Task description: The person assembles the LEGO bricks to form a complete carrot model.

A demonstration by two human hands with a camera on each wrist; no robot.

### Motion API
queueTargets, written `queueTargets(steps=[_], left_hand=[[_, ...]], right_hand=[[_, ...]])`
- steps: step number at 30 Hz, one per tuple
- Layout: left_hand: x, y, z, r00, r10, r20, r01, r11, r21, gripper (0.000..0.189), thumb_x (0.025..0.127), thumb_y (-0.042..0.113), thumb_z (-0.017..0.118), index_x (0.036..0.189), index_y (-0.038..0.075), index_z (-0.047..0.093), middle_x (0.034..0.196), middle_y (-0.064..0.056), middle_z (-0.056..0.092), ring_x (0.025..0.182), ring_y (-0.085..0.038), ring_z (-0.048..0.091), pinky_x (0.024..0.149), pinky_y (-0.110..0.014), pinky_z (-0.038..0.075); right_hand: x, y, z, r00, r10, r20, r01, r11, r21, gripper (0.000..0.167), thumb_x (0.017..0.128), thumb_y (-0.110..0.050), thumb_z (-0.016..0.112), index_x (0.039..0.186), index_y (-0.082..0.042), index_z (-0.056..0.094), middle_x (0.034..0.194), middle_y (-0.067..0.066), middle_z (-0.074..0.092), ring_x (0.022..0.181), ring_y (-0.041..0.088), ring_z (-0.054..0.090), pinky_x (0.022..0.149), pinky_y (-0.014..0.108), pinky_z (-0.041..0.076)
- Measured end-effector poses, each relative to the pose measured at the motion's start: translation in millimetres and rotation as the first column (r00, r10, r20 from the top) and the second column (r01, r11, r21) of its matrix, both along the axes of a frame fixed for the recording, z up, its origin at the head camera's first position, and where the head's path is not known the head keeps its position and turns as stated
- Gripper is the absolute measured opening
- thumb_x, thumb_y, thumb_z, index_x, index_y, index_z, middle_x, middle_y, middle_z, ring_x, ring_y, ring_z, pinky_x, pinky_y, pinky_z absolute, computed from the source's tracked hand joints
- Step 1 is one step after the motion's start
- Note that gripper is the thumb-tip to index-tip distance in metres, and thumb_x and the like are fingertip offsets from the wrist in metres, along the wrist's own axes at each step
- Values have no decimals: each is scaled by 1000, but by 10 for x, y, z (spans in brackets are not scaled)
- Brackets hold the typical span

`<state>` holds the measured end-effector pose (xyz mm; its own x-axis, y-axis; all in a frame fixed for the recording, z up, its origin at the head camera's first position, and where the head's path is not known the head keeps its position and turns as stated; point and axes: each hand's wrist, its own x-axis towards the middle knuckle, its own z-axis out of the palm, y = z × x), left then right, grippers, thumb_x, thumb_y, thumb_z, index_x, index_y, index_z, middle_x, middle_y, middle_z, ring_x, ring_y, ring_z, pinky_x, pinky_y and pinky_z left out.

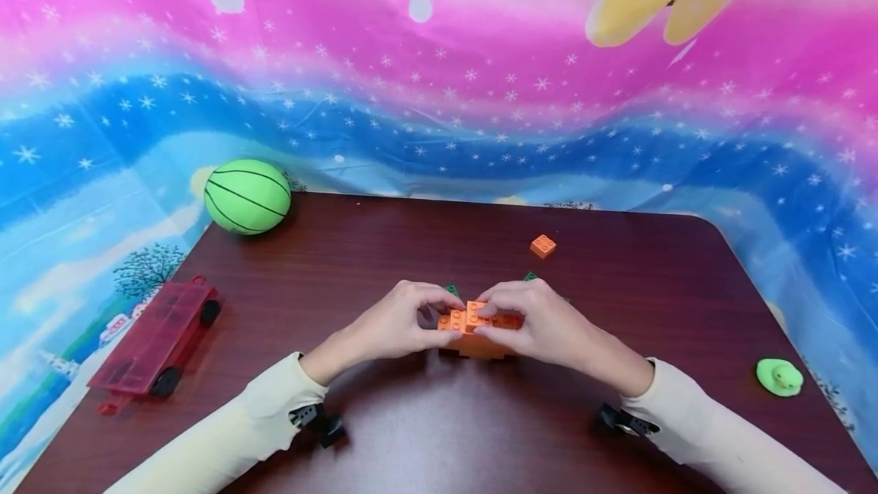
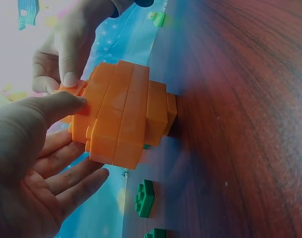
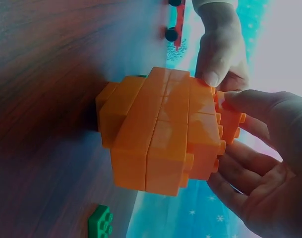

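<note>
A stepped structure of stacked orange building blocks (image 1: 482, 346) stands on the table between the two hands, wider in its upper layers than at its base. My left hand (image 1: 394, 320) holds its left top side, thumb on the near face and fingers behind. With thumb and fingers, my right hand (image 1: 542, 326) pinches a small orange brick (image 3: 231, 119) at the top of the structure. Whether that brick is fully seated cannot be told. In the left wrist view, the left thumb lies against the blocks (image 2: 118, 119) while the lower fingers are spread out.
Behind the hands lie green bricks (image 2: 145, 198) and a loose orange brick (image 1: 543, 246). A green ball (image 1: 248, 197) sits at the back left corner, a translucent red toy cart (image 1: 158, 338) at the left edge, and a green toy duck (image 1: 780, 377) at the right.
</note>
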<state>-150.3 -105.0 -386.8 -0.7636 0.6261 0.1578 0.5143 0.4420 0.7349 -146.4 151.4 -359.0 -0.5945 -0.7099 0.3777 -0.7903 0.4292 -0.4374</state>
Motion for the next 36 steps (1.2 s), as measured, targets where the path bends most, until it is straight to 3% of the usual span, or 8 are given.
queueTargets(steps=[6, 12, 19, 29, 36], left_hand=[[-10, -9, 9, 1000, 1, 28, -1, 1000, 11, 35, 87, 20, 82, 120, 9, 73, 107, -3, 77, 83, -9, 71, 78, -38, 63], [-9, -13, 0, 998, 14, 62, -15, 1000, 13, 34, 87, 20, 82, 118, 9, 74, 105, -3, 77, 85, -10, 72, 79, -38, 63], [-15, -15, -18, 995, 25, 100, -28, 999, 30, 31, 87, 21, 83, 115, 11, 75, 102, -1, 77, 85, -6, 71, 79, -38, 63], [-22, -5, 18, 995, 23, 102, -25, 999, 21, 32, 87, 21, 83, 117, 11, 75, 105, 0, 77, 84, -5, 71, 79, -30, 62], [-18, 10, 15, 995, 11, 95, -14, 999, 31, 33, 87, 21, 83, 117, 10, 75, 105, -1, 78, 83, -5, 71, 78, -29, 62]], right_hand=[[-31, -9, 54, 997, 56, 55, -58, 997, 49, 7, 89, -17, 81, 96, -16, 78, 103, 0, 78, 76, 7, 67, 64, 25, 56], [-37, -26, 101, 994, 54, 98, -64, 993, 101, 8, 90, -19, 80, 98, -18, 77, 96, -6, 75, 72, 10, 62, 63, 24, 53], [-32, -39, 108, 993, 54, 101, -65, 992, 111, 8, 90, -19, 81, 90, -20, 73, 87, -8, 68, 67, 13, 55, 59, 17, 41], [-75, -68, 212, 993, 88, 74, -100, 977, 188, 13, 89, -20, 81, 86, -19, 69, 82, -2, 66, 68, 12, 53, 62, 20, 44], [-43, -60, 237, 997, 50, 54, -62, 968, 242, 13, 89, -22, 82, 87, -21, 69, 85, -5, 66, 66, 9, 51, 59, 18, 39]])
